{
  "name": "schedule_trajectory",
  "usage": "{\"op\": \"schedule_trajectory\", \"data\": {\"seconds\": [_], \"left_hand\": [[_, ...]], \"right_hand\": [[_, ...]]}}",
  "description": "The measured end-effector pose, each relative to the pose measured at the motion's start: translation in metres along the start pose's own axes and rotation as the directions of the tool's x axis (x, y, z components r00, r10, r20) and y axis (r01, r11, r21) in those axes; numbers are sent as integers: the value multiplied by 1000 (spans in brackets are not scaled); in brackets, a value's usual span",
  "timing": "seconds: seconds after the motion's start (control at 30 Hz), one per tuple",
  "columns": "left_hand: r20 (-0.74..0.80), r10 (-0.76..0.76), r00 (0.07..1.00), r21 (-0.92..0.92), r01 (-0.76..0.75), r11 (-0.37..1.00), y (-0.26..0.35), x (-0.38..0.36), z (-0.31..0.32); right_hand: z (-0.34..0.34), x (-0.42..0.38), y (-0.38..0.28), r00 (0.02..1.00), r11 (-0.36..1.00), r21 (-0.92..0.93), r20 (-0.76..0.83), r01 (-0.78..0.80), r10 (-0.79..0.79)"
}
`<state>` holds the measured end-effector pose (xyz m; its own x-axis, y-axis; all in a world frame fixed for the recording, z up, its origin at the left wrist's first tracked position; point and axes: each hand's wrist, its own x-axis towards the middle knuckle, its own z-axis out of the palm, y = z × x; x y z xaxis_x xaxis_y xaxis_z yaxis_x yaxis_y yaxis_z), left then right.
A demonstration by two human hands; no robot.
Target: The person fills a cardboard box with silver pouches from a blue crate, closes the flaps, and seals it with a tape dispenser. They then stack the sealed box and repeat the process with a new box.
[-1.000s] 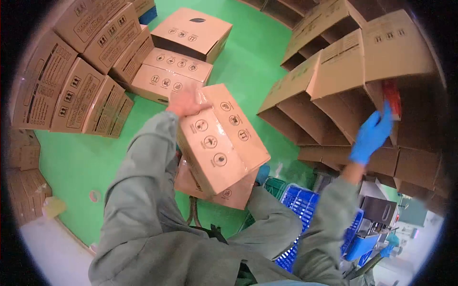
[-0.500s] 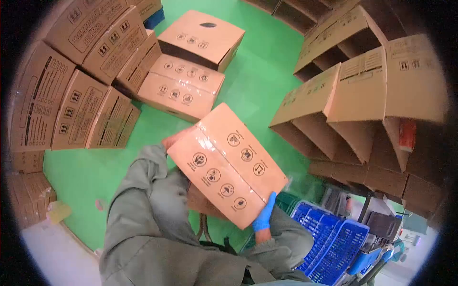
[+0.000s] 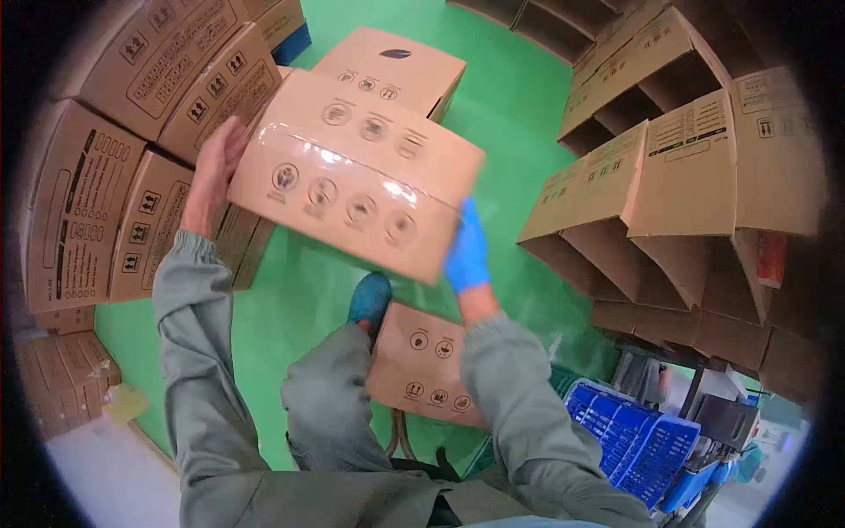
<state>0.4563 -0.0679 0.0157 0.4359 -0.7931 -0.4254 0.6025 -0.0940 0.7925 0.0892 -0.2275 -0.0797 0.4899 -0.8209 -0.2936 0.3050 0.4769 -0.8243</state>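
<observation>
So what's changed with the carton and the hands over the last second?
The right hand, which was reaching into the open cartons, came back and took the taped carton's near end. Both hands, the left hand at its far end, lifted it up and away. The stacked cartons stayed put.

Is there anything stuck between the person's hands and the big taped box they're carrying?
Nothing visible. The bare left hand presses flat on one end of the taped box, and the blue-gloved right hand grips the other end. Both touch the cardboard directly.
</observation>
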Motion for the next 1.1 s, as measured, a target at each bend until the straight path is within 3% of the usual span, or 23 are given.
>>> {"op": "schedule_trajectory", "data": {"seconds": [0.03,0.07,0.13,0.2,0.27,0.3,0.33,0.4,0.47,0.57,0.6,0.63,0.67,0.7,0.73,0.77,0.8,0.83,0.9,0.93,1.0,1.03,1.1], "left_hand": [[-30,282,959,449,-239,861,0,-9,23],[71,527,847,796,-366,482,-1,-20,41],[88,433,897,995,-59,-80,-60,-8,32],[12,354,935,935,115,-335,-94,-15,68],[140,465,874,967,-20,-253,-116,2,38],[230,571,788,972,-154,-178,-122,8,29],[268,563,782,963,-197,-185,-118,5,36],[49,486,872,994,6,-111,-105,-7,59],[-6,505,863,987,87,-137,-108,-4,65],[-54,533,844,984,136,-116,-123,11,86],[-132,423,897,959,223,-175,-128,28,93],[-218,312,925,919,302,-252,-117,24,121],[66,220,973,985,-29,-167,-103,24,150],[349,141,926,937,-345,-57,-76,-6,210],[509,196,838,849,-526,44,-54,-58,276],[638,272,721,716,-685,135,-37,-93,336],[772,409,486,537,-843,-12,-37,-81,371],[769,427,476,521,-853,11,-20,-120,423],[801,505,322,366,-931,13,16,-195,506],[792,559,245,282,-959,21,30,-225,540],[680,708,189,258,-966,10,51,-250,598],[683,709,177,257,-966,-6,64,-254,620],[679,718,152,444,-864,-238,83,-261,649]], "right_hand": [[10,25,19,997,961,-268,-31,60,-71],[28,27,25,997,964,-259,-29,67,-77],[60,31,26,956,774,-621,-131,127,-262],[48,29,21,977,780,-607,-28,153,-213],[16,25,13,982,767,-615,63,180,-180],[-5,14,11,988,688,-710,133,149,-77],[-25,0,11,983,598,-792,181,126,32],[-67,-35,31,991,639,-759,129,125,-41],[-80,-93,33,999,786,-618,-35,-22,1],[-80,-183,-11,984,837,-521,-42,-168,171],[-84,-207,-27,977,867,-452,-51,-209,209],[-101,-216,-42,998,796,-604,-61,-34,-3],[-122,-225,-56,978,666,-738,-40,109,-205],[-145,-219,-88,885,515,-830,-59,214,-463],[-150,-211,-140,681,304,-930,-87,205,-727],[-146,-213,-208,561,311,-902,-97,299,-822],[-145,-205,-263,387,177,-898,-9,402,-922],[-141,-204,-321,279,13,-937,91,350,-956],[-139,-192,-412,138,-272,-962,271,6,-953],[-141,-185,-443,114,-280,-960,280,17,-953],[-148,-173,-484,507,-332,-883,131,-331,-852],[-160,-164,-491,497,-326,-889,134,-322,-857],[-180,-149,-495,610,-463,-835,207,-298,-765]]}}
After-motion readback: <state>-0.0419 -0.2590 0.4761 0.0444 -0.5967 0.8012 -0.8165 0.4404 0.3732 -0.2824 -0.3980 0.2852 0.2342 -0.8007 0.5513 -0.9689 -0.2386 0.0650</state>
